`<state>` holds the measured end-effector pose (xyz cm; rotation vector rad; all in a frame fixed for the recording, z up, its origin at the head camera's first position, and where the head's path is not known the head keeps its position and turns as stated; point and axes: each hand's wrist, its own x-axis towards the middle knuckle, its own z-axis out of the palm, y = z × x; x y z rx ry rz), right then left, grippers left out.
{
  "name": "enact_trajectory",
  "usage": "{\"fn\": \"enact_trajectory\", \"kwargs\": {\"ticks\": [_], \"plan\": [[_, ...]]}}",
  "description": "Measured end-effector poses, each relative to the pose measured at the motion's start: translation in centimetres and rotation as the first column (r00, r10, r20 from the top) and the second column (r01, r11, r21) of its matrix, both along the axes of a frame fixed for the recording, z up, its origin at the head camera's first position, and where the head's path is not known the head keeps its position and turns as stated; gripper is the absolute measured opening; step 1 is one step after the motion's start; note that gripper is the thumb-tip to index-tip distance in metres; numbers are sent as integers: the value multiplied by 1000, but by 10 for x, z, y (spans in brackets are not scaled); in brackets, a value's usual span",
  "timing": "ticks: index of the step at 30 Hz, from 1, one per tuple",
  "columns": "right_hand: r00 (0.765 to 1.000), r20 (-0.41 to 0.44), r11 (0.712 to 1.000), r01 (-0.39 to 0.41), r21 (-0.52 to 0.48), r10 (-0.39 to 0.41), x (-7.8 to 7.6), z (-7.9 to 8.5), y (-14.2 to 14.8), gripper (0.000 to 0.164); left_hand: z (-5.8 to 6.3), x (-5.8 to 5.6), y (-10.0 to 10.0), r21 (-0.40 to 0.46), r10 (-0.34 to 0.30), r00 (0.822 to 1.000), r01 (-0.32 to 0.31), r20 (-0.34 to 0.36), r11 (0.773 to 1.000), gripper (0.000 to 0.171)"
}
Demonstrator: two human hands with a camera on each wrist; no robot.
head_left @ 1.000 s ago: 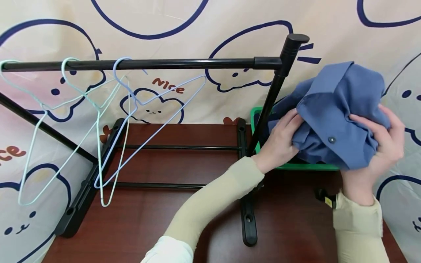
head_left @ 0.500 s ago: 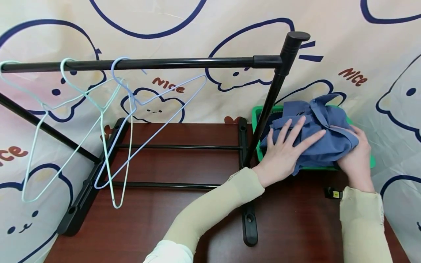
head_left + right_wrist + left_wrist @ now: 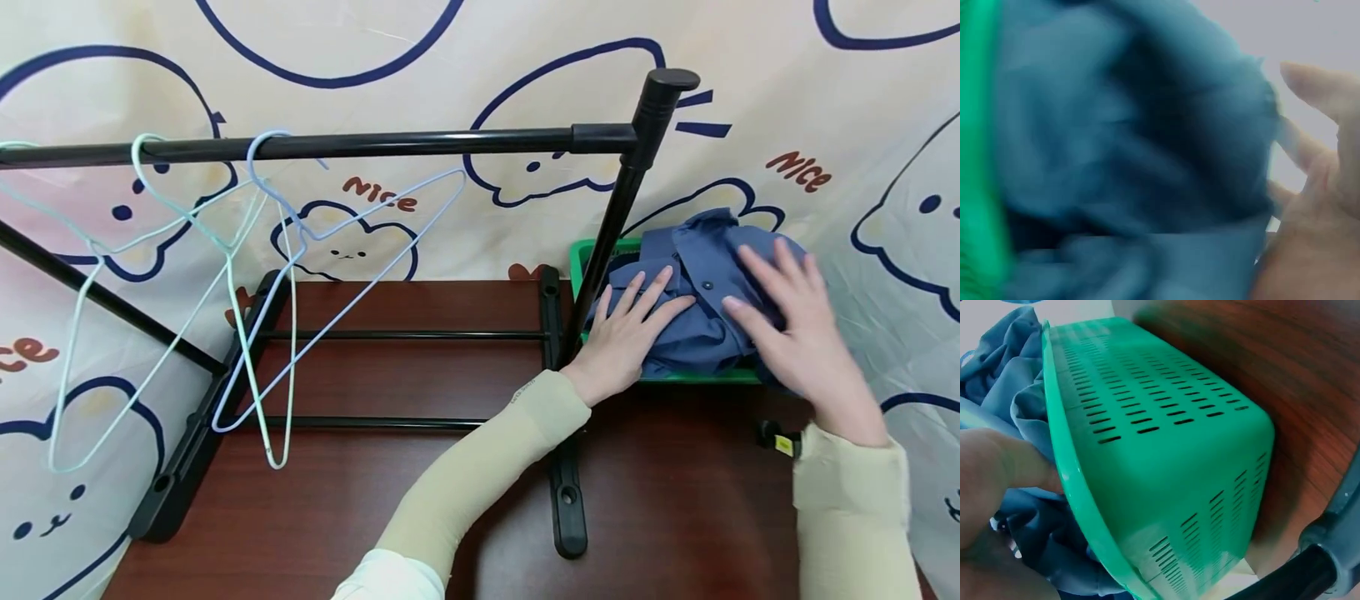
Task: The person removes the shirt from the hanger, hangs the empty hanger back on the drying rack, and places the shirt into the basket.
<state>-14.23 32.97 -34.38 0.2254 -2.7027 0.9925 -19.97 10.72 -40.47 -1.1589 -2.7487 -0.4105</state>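
A crumpled blue buttoned shirt (image 3: 697,325) fills the green basket (image 3: 1166,462) at the right of the table. My left hand (image 3: 618,337) rests on the shirt's left side with its fingers spread. Over the shirt's right side is my right hand (image 3: 798,333), fingers spread and straight; whether it touches the cloth is unclear in the head view. In the right wrist view the shirt (image 3: 1129,137) is blurred, and the right hand (image 3: 1322,175) is beside it. Slotted walls of the basket show in the left wrist view, with the left thumb by the rim.
A black clothes rack (image 3: 420,143) stands left of the basket, its post (image 3: 615,208) close to the basket's left end. Light green hangers (image 3: 225,250) and a light blue hanger (image 3: 360,287) hang from its bar. The brown table (image 3: 337,508) extends in front.
The shirt has come down from a lifted bundle into the basket. My right hand has released its grip on the cloth and spread its fingers; the left hand has gone from gripping to lying flat.
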Motion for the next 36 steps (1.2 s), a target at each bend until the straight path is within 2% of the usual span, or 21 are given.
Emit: {"fn": "enact_trajectory", "kwargs": {"ticks": [4, 8, 12, 16, 20, 23, 26, 30, 33, 36], "plan": [[986, 165, 996, -20, 91, 5, -26, -35, 6, 68, -7, -8, 0, 1, 39, 997, -39, 64, 999, 108], [957, 290, 990, -13, 141, -29, -40, -53, 12, 74, -12, -12, 5, -108, 123, 986, -111, 111, 988, 94], [942, 331, 980, -19, 196, -48, -47, -56, 12, 79, -15, -12, 11, -227, 201, 976, -178, 85, 957, 83], [943, 323, 957, -24, 289, -74, -49, -63, 11, 82, -18, -15, 17, -317, 239, 970, -212, 48, 925, 80], [940, 327, 931, -35, 362, -92, -49, -69, 11, 83, -17, -20, 22, -401, 259, 962, -206, 83, 893, 76], [919, 383, 921, -63, 384, -96, -51, -72, 12, 84, -16, -25, 24, -450, 270, 954, -187, 127, 873, 76], [885, 457, 917, -102, 387, -94, -56, -72, 13, 87, -15, -30, 27, -477, 274, 949, -172, 154, 862, 75], [845, 527, 920, -134, 368, -88, -62, -71, 14, 91, -16, -32, 29, -487, 271, 947, -156, 175, 860, 71], [833, 545, 921, -135, 365, -94, -63, -70, 15, 92, -18, -31, 28, -485, 263, 948, -147, 181, 862, 68], [839, 535, 921, -124, 370, -101, -62, -71, 16, 91, -20, -30, 28, -476, 256, 953, -151, 164, 867, 66]]}}
